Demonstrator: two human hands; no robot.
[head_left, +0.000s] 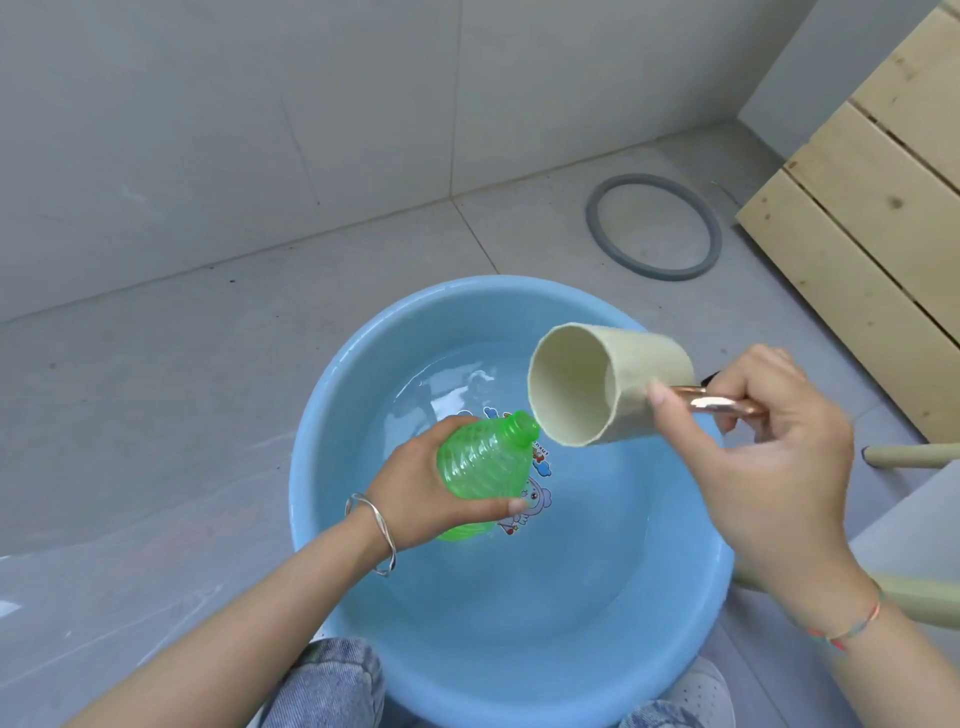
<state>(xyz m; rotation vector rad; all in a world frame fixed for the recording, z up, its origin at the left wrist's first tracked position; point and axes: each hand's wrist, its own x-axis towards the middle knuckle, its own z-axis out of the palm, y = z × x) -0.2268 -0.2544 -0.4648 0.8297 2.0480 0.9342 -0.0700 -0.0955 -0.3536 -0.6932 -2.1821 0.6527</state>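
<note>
cream cup tipped to a green bottle above a basin.
the left hand (415, 491) wraps round the green ribbed translucent plastic bottle (483, 465), holding it tilted over the round blue plastic basin (311, 415) of shallow water. the right hand (779, 452) grips the shiny copper-coloured handle (722, 402) of the cream cylindrical cup (639, 364), which lies on its side, lower lip just beside the bottle's uncapped neck. a grey ring (597, 223) lies on the tiled floor beyond.

Tilted cream cup (613, 384) at green bottle's (483, 462) mouth
</note>
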